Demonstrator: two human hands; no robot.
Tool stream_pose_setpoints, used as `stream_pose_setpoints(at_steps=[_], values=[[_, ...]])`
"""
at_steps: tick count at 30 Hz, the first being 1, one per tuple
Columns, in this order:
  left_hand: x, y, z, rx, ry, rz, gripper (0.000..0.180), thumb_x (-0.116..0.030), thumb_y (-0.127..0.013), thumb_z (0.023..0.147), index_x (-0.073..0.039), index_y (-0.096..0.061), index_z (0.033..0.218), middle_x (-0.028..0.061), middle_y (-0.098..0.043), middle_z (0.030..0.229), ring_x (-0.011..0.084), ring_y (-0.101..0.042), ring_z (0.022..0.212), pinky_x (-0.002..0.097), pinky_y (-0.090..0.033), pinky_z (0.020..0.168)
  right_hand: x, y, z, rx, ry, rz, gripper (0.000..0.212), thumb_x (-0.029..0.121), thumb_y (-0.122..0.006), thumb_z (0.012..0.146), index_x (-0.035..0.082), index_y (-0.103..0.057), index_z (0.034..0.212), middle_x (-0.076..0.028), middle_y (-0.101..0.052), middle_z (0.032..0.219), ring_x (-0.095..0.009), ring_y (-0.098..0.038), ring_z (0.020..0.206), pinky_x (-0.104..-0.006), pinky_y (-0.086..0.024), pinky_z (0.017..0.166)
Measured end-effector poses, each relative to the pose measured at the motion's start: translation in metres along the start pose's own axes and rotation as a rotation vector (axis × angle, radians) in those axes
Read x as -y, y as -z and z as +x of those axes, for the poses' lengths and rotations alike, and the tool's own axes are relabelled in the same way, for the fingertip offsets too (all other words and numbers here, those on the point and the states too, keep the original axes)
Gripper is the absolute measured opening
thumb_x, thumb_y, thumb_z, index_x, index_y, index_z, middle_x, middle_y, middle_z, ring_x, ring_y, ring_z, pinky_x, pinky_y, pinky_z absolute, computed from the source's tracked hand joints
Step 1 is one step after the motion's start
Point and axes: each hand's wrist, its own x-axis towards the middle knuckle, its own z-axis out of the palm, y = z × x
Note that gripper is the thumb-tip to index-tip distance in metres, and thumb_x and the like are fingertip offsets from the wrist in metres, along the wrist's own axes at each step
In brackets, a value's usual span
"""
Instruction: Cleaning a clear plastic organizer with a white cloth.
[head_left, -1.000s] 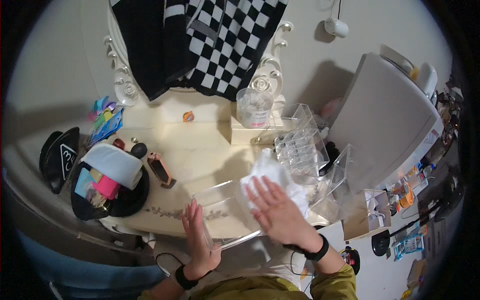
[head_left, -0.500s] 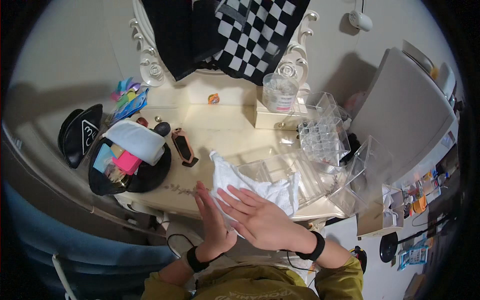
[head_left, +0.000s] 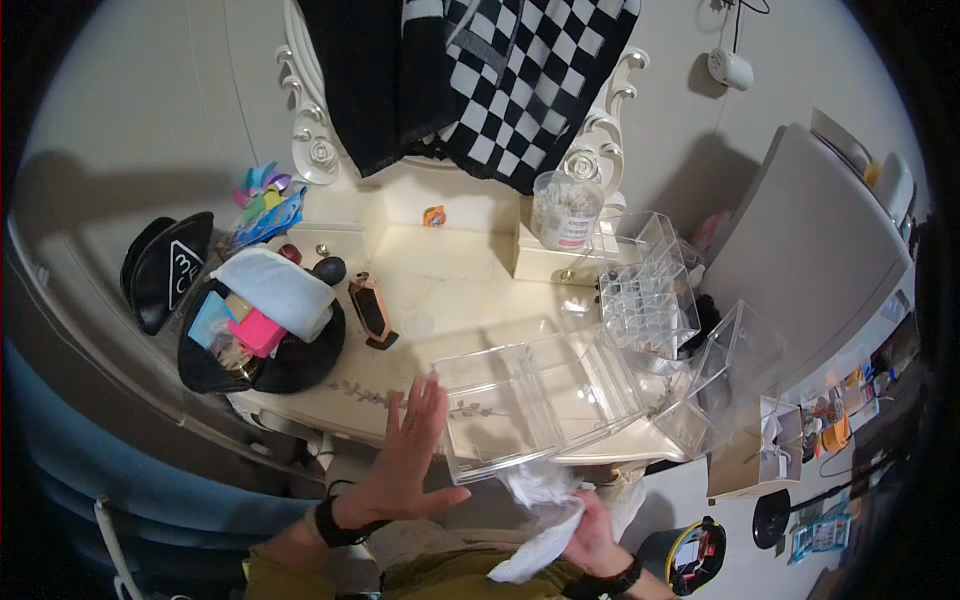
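My left hand (head_left: 408, 462) is open, its fingers stretched and thumb apart, close to the left side of a clear plastic organizer tray (head_left: 497, 400). Whether its fingertips touch that side I cannot tell. The tray lies at the front edge of the cream dressing table (head_left: 440, 290), partly past the edge. My right hand (head_left: 595, 535) is closed on a white cloth (head_left: 545, 535), which hangs crumpled and partly blurred below the table's front edge. Right of the tray stands another clear plastic box (head_left: 728, 365), tilted.
A black bag (head_left: 310, 365) with a white pouch and a pink box lies on the left. A black-and-pink bottle-shaped item (head_left: 370, 310) stands near it. Clear compartment organizer (head_left: 645, 300) and cotton swab tub (head_left: 566, 210) are at the right back. A bin (head_left: 690, 560) stands on the floor.
The white cloth has moved off the tray, down and right, with my right hand. My hands have parted, and my left hand has opened beside the tray. The whole view has shifted slightly.
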Motion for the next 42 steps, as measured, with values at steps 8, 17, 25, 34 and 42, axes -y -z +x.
stream_pose_setpoints(at_steps=[8, 17, 25, 34, 42], values=[[-0.010, 0.014, 0.067, 0.091, -0.006, 0.299, 0.069, -0.042, -0.048, 0.091, -0.001, -0.029, 0.142, 0.0188, -0.029, 0.148, 0.0370, -0.022, 0.139, 0.0589, -0.012, 0.109, -0.027, -0.052, 0.072, 0.446, 0.232, 0.262, 0.045, 0.024, -0.029, 0.093, -0.004, -0.053, 0.120, -0.020, -0.059, 0.120, -0.033, -0.055, 0.112, -0.0452, -0.038, 0.102], [-0.009, 0.005, 0.066, 0.197, -0.127, 0.310, 0.073, -0.043, -0.049, 0.090, 0.006, -0.029, 0.140, 0.0235, -0.033, 0.144, 0.0354, -0.031, 0.135, 0.0505, -0.022, 0.110, -0.029, -0.080, 0.118, 0.402, 0.236, 0.403, 0.052, 0.030, -0.031, 0.094, 0.003, -0.038, 0.138, -0.020, -0.047, 0.133, -0.035, -0.050, 0.119, -0.0470, -0.040, 0.102], [-0.009, 0.006, 0.070, 0.229, -0.096, 0.327, 0.074, -0.040, -0.049, 0.089, 0.009, -0.027, 0.140, 0.0254, -0.033, 0.144, 0.0353, -0.032, 0.134, 0.0458, -0.025, 0.110, -0.033, -0.080, 0.123, 0.339, 0.238, 0.349, 0.058, 0.041, -0.033, 0.095, 0.007, -0.034, 0.141, -0.019, -0.044, 0.136, -0.035, -0.048, 0.121, -0.0493, -0.038, 0.103], [-0.019, 0.000, 0.074, 0.219, -0.100, 0.307, 0.069, -0.038, -0.051, 0.089, 0.007, -0.033, 0.137, 0.0206, -0.036, 0.144, 0.0306, -0.036, 0.133, 0.0424, -0.027, 0.109, -0.029, -0.073, 0.087, 0.421, 0.131, 0.748, 0.064, 0.047, -0.038, 0.095, 0.006, -0.029, 0.143, -0.018, -0.040, 0.139, -0.033, -0.044, 0.124, -0.0461, -0.035, 0.106], [-0.023, 0.002, 0.076, 0.254, -0.114, 0.301, 0.068, -0.038, -0.049, 0.090, 0.007, -0.032, 0.138, 0.0228, -0.035, 0.143, 0.0329, -0.035, 0.133, 0.0424, -0.025, 0.110, -0.041, -0.062, 0.082, 0.459, 0.144, 0.610, 0.060, 0.044, -0.032, 0.097, 0.005, -0.031, 0.142, -0.018, -0.039, 0.140, -0.033, -0.041, 0.127, -0.0456, -0.031, 0.108]])
